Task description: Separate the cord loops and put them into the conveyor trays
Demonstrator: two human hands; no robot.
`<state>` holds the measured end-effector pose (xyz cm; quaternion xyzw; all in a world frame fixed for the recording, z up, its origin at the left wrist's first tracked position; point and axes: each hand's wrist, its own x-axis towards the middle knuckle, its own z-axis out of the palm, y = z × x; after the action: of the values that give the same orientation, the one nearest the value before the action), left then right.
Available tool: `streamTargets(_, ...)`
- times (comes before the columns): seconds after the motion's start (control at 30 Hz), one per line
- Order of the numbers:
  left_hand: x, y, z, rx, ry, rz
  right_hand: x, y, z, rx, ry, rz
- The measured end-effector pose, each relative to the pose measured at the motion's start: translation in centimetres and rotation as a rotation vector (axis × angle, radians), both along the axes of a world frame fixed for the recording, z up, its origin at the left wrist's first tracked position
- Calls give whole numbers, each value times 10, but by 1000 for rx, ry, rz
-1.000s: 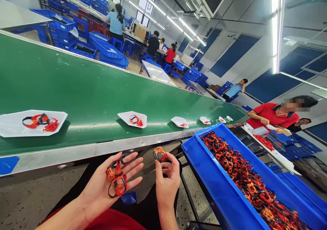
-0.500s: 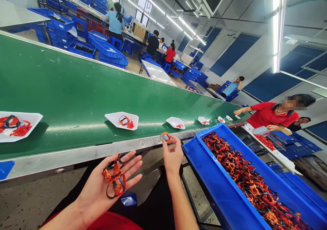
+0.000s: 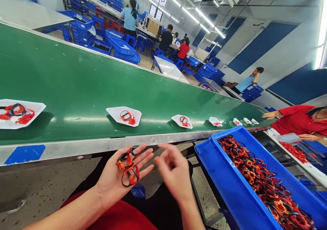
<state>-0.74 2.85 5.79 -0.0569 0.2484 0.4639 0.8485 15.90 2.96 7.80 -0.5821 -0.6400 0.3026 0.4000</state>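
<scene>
My left hand (image 3: 112,182) lies palm up below the belt's edge, with a few red-and-black cord loops (image 3: 129,170) resting on its stretched fingers. My right hand (image 3: 175,174) hovers just right of it, blurred, with its fingers loosely apart and nothing visible in them. On the green conveyor belt (image 3: 76,83) stands a row of white trays. The nearest tray (image 3: 116,112) and the one to its right (image 3: 178,118) each hold a red and black loop. A blue bin (image 3: 217,175) full of the same loops (image 3: 263,185) stands at my right.
Another white tray (image 3: 35,107) with loops sits at the belt's far left, and smaller ones (image 3: 214,121) trail off to the right. A person in red (image 3: 298,121) works at the belt's far end. Other people sit among stacked blue crates (image 3: 120,48) beyond the belt.
My right hand reached out to the belt with an orange loop and has come back empty beside the left hand. The tray ahead of it now holds a black loop too. The view shifted.
</scene>
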Motion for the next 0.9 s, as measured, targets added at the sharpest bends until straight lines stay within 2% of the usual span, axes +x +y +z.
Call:
streamTargets(0.07,2,1,0,7,13,-13,-20,-28,-7,-67,2,148)
streamTargets(0.1,3,1,0,3,24,-12,-27,-36,-11,-80,15,166)
streamTargets(0.17,4,1,-1,-16,33,-2,-33,-42,-21,-127,147,112)
streamTargets(0.27,6,-1,-2,-49,-17,11,-27,-36,-31,-352,663,15)
streamTargets(0.37,6,-3,-2,-63,-74,33,-15,-29,-32,-561,1190,3)
streamTargets(0.47,8,-2,-1,-80,-70,43,-6,-27,-34,-661,1439,29)
streamTargets(0.63,9,0,-1,-93,-28,35,-3,-25,-47,-702,1546,49)
streamTargets(0.9,8,-1,2,-105,-5,31,-3,-21,-53,-670,1489,32)
